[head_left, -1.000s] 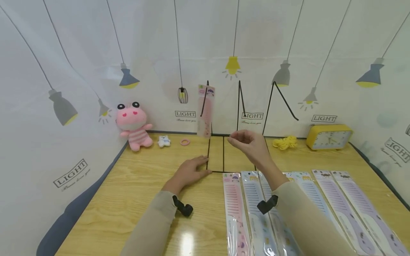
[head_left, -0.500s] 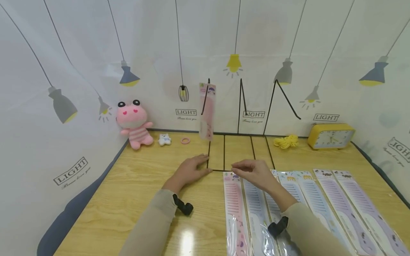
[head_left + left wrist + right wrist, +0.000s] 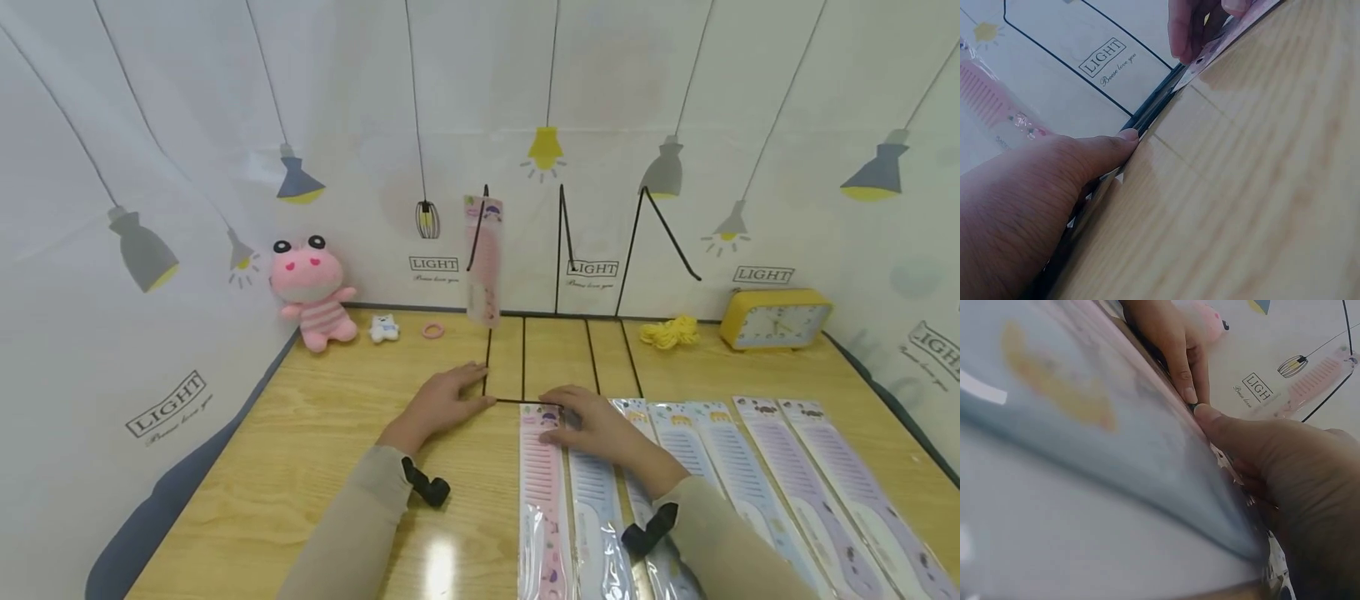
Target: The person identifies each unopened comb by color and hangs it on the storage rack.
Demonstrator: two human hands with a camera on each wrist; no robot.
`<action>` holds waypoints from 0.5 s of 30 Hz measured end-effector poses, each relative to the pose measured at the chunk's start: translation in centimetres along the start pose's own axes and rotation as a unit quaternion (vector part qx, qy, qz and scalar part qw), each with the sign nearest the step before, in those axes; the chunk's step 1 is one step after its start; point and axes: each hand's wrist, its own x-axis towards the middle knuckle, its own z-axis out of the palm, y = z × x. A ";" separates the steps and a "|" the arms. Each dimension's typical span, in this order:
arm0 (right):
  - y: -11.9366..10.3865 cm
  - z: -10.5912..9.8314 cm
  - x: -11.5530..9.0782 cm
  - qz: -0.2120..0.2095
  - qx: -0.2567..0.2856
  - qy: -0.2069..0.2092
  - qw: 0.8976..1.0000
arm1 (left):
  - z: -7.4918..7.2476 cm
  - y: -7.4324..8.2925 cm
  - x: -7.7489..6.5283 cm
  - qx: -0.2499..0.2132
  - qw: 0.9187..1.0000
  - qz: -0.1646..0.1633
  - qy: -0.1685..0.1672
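My left hand rests on the table at the front left corner of a black wire rack. Its thumb lies against the front bar, and its fingers reach over the left rod. My right hand grips the top end of a pink comb in clear packaging, thumb on its face near the right edge. Some fingertips are hidden in the head view. Another packaged pink comb hangs from the rack's left hook. Middle and right hooks carry nothing.
Packaged blue combs and purple combs lie in a row on the right. Along the back stand a pink plush toy, a small white bear, a pink ring, yellow cord and a yellow clock.
My right hand has come down from beside the rack's hooks to the pink comb on the table and taken hold of it. That comb has shifted slightly left. The left hand has stayed put.
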 end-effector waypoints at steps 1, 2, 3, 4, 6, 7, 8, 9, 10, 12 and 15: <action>-0.1 0.0 0.1 0.003 -0.004 -0.006 1.000 | -0.1 0.0 0.0 -0.001 1.000 0.000 0.001; -0.1 0.0 0.1 0.006 -0.007 -0.011 1.000 | -0.1 0.0 0.0 -0.002 1.000 0.000 0.002; -0.2 0.0 0.2 0.009 -0.007 -0.015 1.000 | -0.2 0.0 0.0 -0.003 1.000 0.000 0.003; -0.3 0.0 0.2 0.010 -0.008 -0.019 1.000 | -0.3 0.0 0.0 -0.003 1.000 -0.001 0.003; -0.5 0.0 0.2 0.011 -0.011 -0.025 1.000 | -0.3 0.0 0.0 -0.003 1.000 -0.004 0.002; -0.5 0.0 0.2 0.009 -0.014 -0.026 1.000 | -0.3 0.0 0.0 -0.001 1.000 -0.005 0.002; -0.5 0.1 0.2 0.006 -0.019 -0.026 0.999 | -0.4 0.1 0.0 -0.002 1.000 -0.007 0.000; -0.6 0.1 0.2 0.003 -0.026 -0.025 0.999 | -0.4 0.1 -0.1 -0.004 1.000 -0.007 0.000; -0.6 0.1 0.2 -0.001 -0.032 -0.024 0.999 | -0.4 0.2 -0.1 -0.004 1.000 -0.009 -0.002; -0.6 0.2 0.1 -0.003 -0.045 -0.020 0.999 | -0.3 0.3 -0.1 -0.007 1.000 -0.010 -0.004; -0.7 0.3 -0.1 -0.002 -0.055 -0.021 0.998 | -0.2 0.4 -0.2 -0.010 1.000 -0.011 -0.006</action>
